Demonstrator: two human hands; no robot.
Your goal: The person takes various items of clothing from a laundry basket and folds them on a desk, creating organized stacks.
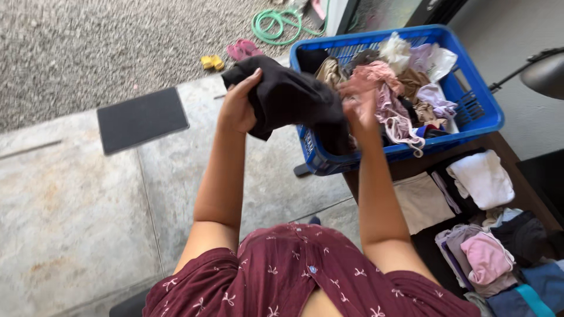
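Observation:
Both my hands are raised in front of me, holding a black garment (291,100). My left hand (239,104) grips its left end, fingers curled over the cloth. My right hand (359,111) is blurred and clutches the garment's right side, just in front of a blue laundry basket (480,97). The basket is full of crumpled clothes in pink, beige, white and lilac. It rests on the far end of a dark wooden table (510,154).
On the table at right lie folded clothes: a white piece (484,178), a beige piece (420,202), a pink piece (487,258), dark and blue ones. A black mat (141,119) lies on the concrete floor. Beyond it are gravel, a green hose (276,24) and small sandals (212,61). A lamp (543,73) stands at right.

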